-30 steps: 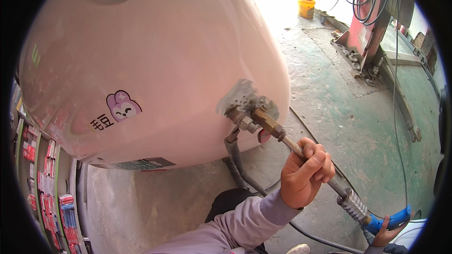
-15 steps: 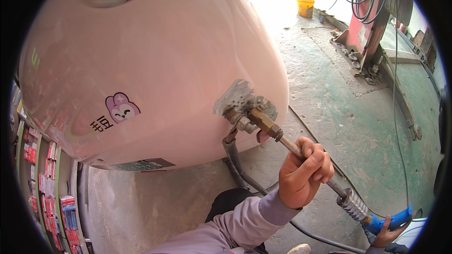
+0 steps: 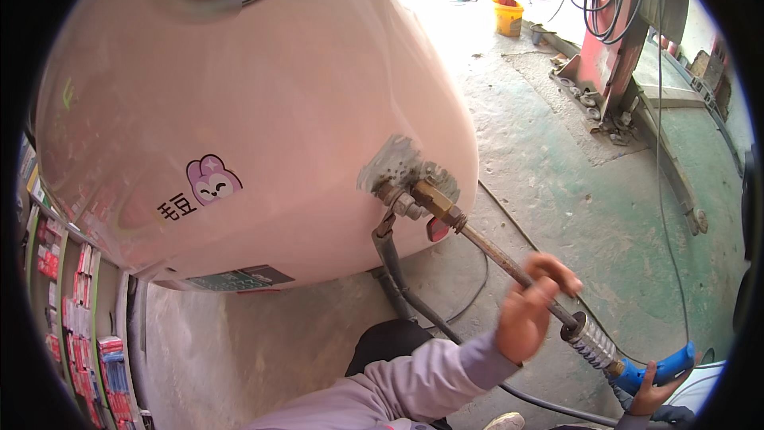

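A rod-type dent puller [image 3: 495, 251] slants from a sanded grey patch [image 3: 387, 161] on a pink car body panel [image 3: 278, 95] down to a blue handle [image 3: 676, 365]. It has a brass-coloured hex fitting near the panel and a spring before the handle. My left hand [image 3: 529, 310] is loosened around the middle of the rod, fingers apart and partly smeared by motion. My right hand [image 3: 652, 392] grips the blue handle at the lower right. Beside the fitting, a metal clamp [image 3: 403, 203] with a thick black cable [image 3: 390, 263] sits against the patch.
Shelves [image 3: 79, 310] with red and blue packages line the left. A red post [image 3: 606, 40] with coiled hoses and a metal arm [image 3: 668, 159] stands at right. A yellow bucket [image 3: 508, 19] is on the far floor. Cables cross the concrete.
My left hand has opened its grip on the rod and shifted slightly right and down along it. My right hand stays on the handle. The view has shifted a little.
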A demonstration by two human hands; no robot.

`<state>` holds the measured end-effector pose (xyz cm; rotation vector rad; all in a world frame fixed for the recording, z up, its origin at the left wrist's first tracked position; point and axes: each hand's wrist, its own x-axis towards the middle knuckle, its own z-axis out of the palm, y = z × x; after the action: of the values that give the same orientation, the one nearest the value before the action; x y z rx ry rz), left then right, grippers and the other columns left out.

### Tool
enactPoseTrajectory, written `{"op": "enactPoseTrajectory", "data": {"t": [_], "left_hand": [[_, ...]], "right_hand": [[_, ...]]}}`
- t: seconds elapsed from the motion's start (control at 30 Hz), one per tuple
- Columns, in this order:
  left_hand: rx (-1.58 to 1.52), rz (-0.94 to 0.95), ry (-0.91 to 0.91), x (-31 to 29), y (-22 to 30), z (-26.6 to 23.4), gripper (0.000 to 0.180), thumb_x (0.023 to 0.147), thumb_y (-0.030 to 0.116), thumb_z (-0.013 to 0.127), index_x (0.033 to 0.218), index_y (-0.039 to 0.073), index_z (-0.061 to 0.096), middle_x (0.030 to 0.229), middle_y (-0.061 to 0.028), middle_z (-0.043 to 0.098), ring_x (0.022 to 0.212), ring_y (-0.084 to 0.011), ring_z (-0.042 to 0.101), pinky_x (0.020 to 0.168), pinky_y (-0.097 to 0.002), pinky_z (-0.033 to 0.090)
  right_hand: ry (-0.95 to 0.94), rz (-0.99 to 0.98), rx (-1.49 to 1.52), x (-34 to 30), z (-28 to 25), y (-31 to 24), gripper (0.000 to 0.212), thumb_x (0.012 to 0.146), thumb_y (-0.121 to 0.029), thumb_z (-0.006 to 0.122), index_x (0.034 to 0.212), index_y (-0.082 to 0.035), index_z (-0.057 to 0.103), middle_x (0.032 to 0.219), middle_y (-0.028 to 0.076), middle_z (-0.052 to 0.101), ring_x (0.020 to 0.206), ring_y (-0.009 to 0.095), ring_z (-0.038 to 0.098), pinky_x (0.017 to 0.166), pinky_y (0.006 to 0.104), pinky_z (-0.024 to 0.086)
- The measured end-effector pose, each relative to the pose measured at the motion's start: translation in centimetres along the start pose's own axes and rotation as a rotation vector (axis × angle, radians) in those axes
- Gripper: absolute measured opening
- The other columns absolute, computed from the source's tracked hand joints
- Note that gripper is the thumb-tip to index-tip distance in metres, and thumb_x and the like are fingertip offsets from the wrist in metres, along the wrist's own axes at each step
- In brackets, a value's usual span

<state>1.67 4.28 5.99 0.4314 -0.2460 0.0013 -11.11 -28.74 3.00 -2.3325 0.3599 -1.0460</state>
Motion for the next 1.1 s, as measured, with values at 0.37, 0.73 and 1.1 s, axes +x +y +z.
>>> {"op": "enactPoseTrajectory", "data": {"t": [0.37, 0.73, 1.1], "left_hand": [[-0.273, -0.083, 0.070, -1.0, -2.7, 0.0, 0.017, 0.100, 0.018, 0.048, 0.090, 0.005, 0.051, 0.084, -0.0092, 0.060, 0.087, -0.0229, 0.058, 0.091, -0.0438, 0.046], [0.316, -0.135, 0.246, -2.0, -1.2, 2.0, 0.016, 0.105, 0.019, 0.045, 0.097, 0.007, 0.053, 0.097, -0.0053, 0.060, 0.093, -0.0167, 0.055, 0.093, -0.0367, 0.043], [-0.404, -0.156, -0.048, 3.0, 5.2, -0.6, 0.049, 0.104, 0.045, 0.038, 0.064, 0.019, 0.031, 0.052, 0.0051, 0.021, 0.046, -0.0118, 0.019, 0.050, -0.0307, 0.026]], "right_hand": [[-0.046, -0.017, 0.032, 0.2, -0.2, 0.3, 0.091, 0.086, -0.027, 0.071, 0.155, -0.002, 0.017, 0.156, 0.017, 0.028, 0.142, 0.029, 0.030, 0.115, 0.0385, 0.025], [-0.041, -0.043, 0.037, 0.5, 0.1, 0.9, 0.091, 0.086, -0.026, 0.072, 0.154, -0.001, 0.018, 0.156, 0.017, 0.028, 0.143, 0.030, 0.029, 0.116, 0.0401, 0.022], [0.076, -0.117, -0.050, 1.0, -0.9, 0.8, 0.091, 0.085, -0.027, 0.073, 0.154, -0.001, 0.019, 0.157, 0.017, 0.026, 0.144, 0.031, 0.028, 0.117, 0.0428, 0.022]]}}
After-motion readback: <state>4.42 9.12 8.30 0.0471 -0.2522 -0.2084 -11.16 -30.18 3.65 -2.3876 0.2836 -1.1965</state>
